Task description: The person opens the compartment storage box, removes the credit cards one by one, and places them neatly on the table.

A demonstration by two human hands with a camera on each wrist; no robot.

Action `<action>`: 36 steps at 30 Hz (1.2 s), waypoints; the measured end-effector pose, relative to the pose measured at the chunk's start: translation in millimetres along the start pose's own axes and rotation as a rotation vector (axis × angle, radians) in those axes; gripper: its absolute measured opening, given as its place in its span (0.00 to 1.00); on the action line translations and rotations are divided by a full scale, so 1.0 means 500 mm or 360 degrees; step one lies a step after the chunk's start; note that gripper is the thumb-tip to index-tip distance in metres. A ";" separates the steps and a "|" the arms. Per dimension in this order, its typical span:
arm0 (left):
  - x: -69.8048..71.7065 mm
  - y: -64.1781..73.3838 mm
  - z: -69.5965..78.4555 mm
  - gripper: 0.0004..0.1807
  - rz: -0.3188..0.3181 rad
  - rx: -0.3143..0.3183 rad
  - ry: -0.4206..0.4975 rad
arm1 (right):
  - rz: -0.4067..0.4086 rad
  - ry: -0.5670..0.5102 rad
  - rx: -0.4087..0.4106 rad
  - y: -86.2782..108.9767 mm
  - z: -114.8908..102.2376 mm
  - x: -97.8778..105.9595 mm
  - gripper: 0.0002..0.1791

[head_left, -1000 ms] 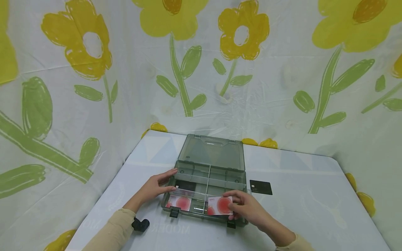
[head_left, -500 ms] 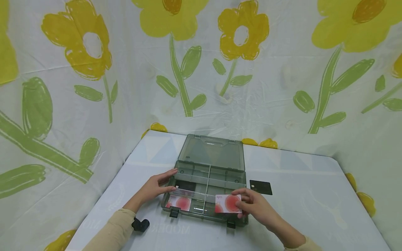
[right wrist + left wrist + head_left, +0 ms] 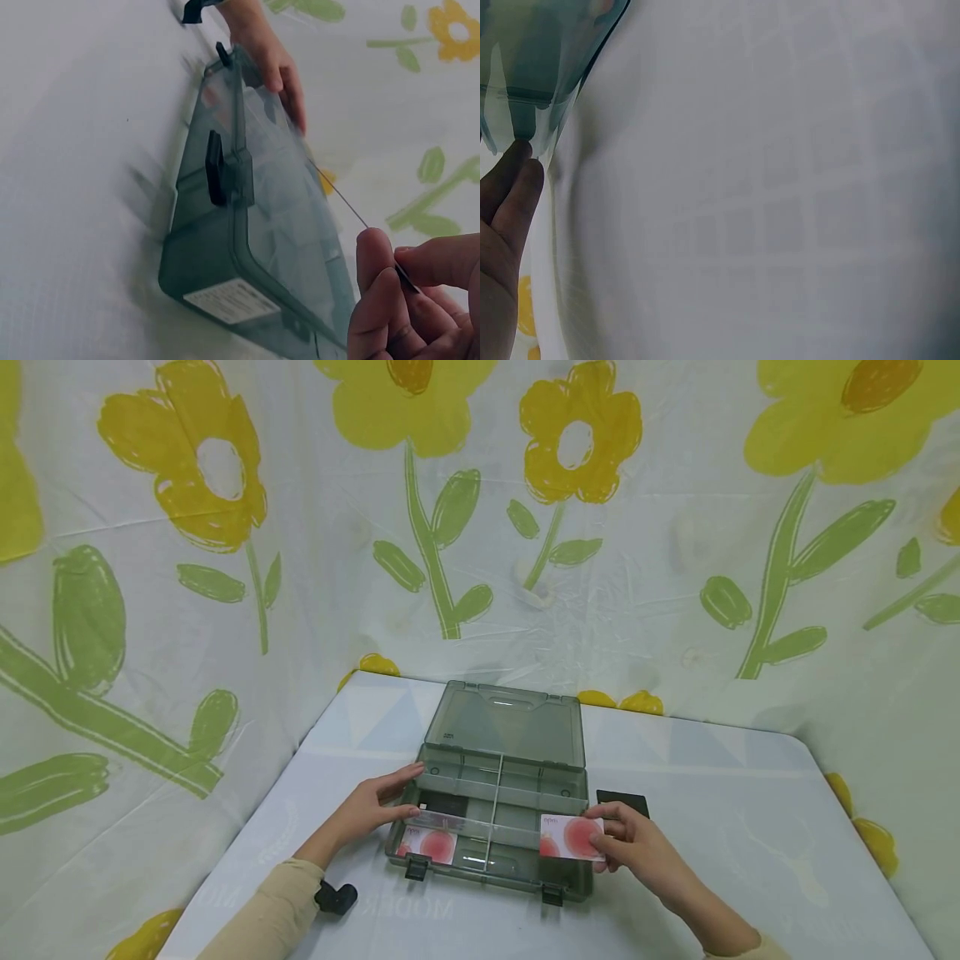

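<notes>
My right hand [image 3: 645, 852] pinches a pink-and-white card [image 3: 558, 835] with a red circle. It is held over the right side of the open grey-green plastic organizer box [image 3: 517, 883]; the right wrist view shows this card [image 3: 339, 193] edge-on as a thin line. With fingers mostly straight, my left hand [image 3: 367, 806] touches the box's left side. A similar pink card [image 3: 435, 846] lies in the front left compartment. Behind it, a black card [image 3: 444, 804] rests in the middle left compartment.
The box lid [image 3: 510, 722] leans back, hinged open. Another black card [image 3: 624, 797] lies on the white table right of the box, partly hidden by my right hand. Two dark latches [image 3: 552, 895] hang at the box's front. Flower-patterned cloth [image 3: 637, 568] surrounds the table.
My right hand has lifted the pink card and moved it rightward, away from the box's middle divider, now partly covering the black card on the table. My left hand has stayed still.
</notes>
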State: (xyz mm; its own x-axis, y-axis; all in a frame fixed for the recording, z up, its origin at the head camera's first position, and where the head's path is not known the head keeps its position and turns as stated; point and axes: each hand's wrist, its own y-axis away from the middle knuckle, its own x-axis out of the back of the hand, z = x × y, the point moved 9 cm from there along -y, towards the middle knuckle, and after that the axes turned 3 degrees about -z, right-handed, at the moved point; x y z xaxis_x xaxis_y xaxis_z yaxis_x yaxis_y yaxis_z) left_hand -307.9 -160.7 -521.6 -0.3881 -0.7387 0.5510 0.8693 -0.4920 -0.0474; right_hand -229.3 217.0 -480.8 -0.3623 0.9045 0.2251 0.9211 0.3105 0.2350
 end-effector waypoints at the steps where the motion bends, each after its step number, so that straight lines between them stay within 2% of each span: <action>1: 0.000 0.000 0.000 0.41 0.0001 0.0000 -0.0001 | 0.0004 0.0001 0.0007 0.001 0.001 0.005 0.27; 12: -0.001 0.000 -0.002 0.42 0.0003 0.0013 -0.0011 | 0.0081 0.0020 0.0004 0.015 0.019 0.056 0.27; 18: -0.001 -0.002 -0.003 0.42 0.0002 0.0008 -0.0014 | 0.0168 0.0040 -0.0044 0.025 0.028 0.085 0.29; 23: -0.001 -0.002 -0.002 0.42 0.0001 0.0001 -0.0016 | 0.0231 0.0079 -0.0098 0.033 0.044 0.113 0.31; 31: -0.001 -0.002 -0.003 0.41 0.0005 0.0001 -0.0009 | 0.0283 0.0088 -0.0079 0.040 0.067 0.149 0.31; 36: -0.001 -0.002 -0.003 0.41 0.0004 -0.0007 -0.0005 | 0.0319 0.0101 -0.0135 0.039 0.096 0.167 0.31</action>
State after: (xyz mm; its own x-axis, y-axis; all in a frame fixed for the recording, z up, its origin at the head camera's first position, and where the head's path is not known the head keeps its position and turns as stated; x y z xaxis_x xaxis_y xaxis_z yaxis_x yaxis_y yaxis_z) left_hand -309.2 -160.6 -523.3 -0.3849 -0.7386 0.5535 0.8689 -0.4922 -0.0524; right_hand -234.6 312.9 -502.7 -0.1837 0.9246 0.3337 0.9613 0.0981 0.2576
